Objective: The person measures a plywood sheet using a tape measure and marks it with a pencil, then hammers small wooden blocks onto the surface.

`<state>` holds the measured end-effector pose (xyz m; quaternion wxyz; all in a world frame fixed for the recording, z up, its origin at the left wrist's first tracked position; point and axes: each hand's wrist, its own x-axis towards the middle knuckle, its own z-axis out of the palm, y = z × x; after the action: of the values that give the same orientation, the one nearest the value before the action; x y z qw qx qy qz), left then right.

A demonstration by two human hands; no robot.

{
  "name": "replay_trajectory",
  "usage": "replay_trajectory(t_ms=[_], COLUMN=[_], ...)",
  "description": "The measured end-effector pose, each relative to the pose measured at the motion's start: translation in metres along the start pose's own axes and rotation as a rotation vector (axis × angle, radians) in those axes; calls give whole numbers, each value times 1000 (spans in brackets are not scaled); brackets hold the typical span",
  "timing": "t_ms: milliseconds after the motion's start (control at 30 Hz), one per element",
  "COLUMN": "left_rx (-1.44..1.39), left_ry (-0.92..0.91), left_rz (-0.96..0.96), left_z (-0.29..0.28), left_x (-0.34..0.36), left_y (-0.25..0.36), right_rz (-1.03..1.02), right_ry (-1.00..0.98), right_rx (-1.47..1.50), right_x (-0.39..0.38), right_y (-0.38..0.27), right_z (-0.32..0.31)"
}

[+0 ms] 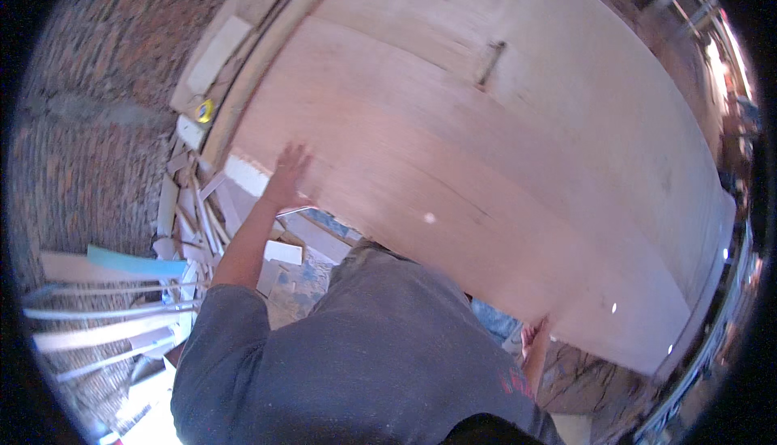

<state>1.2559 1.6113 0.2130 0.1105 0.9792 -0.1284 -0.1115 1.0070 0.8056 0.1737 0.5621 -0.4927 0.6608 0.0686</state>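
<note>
A large reddish-brown plywood sheet lies in front of me, its near edge running along my waist. My left hand rests on the sheet by its near left edge, fingers spread over the top face. Farther right, my right hand grips the near edge; part of it is hidden by the sheet and blurred. A small tool, perhaps a hammer, lies on the paler wood surface toward the far side, out of reach of both hands.
A wooden rail borders the left side, with a yellow tape measure beyond it. Offcuts and strips are heaped at the left below. Long thin boards lean near a brick wall.
</note>
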Motion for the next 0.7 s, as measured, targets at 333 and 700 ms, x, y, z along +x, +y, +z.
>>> replay_trajectory(t_ms=[333,700], left_rx=[31,214], left_ry=[-27,-80], left_rz=[-74,-70], left_z=[-18,-35], left_x=[-8,-9], left_y=[14,11], right_rz=[-996,-1605], right_ry=[659,113], right_rx=[-1367,-1467], right_x=[-69,-106], right_y=[-13,13], right_z=[70,133])
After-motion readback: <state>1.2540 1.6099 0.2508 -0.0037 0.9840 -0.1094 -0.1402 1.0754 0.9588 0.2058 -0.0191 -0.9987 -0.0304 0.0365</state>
